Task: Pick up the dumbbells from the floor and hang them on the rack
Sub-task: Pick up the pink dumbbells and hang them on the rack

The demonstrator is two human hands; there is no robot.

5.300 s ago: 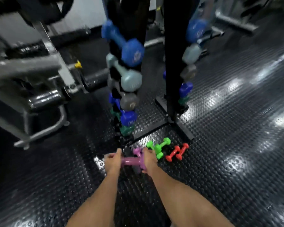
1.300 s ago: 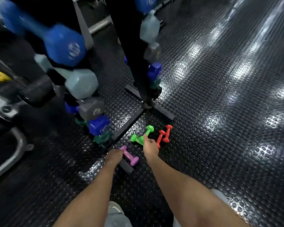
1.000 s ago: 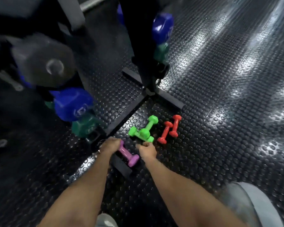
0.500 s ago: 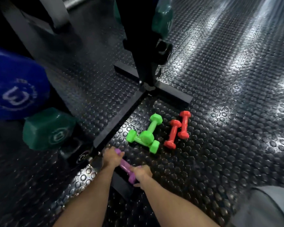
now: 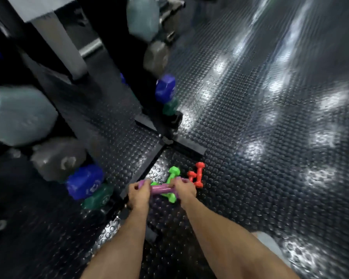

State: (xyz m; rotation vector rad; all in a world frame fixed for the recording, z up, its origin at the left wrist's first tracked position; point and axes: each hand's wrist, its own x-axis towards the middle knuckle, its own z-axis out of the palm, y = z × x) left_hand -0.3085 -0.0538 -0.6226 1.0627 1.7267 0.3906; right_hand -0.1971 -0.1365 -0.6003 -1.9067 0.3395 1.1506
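Note:
A small purple dumbbell (image 5: 162,189) is lifted off the studded floor and held level. My left hand (image 5: 139,195) grips its left end and my right hand (image 5: 184,189) grips its right end. Just beyond it two green dumbbells (image 5: 173,176) lie crossed on the floor, partly hidden by the purple one. Two red dumbbells (image 5: 196,175) lie side by side to their right. The black dumbbell rack (image 5: 117,63) rises at the upper left, its base bars (image 5: 187,144) meeting just past the green pair.
Larger dumbbells hang on the rack: blue (image 5: 84,181), green (image 5: 98,197) and grey (image 5: 57,158) ones at the left, a blue one (image 5: 165,88) on the far post. Open studded rubber floor (image 5: 270,158) spreads to the right. A pale shoe (image 5: 270,246) shows at lower right.
The purple dumbbell has come up off the floor and turned level between both hands. The camera has pulled back and up, so more of the rack shows.

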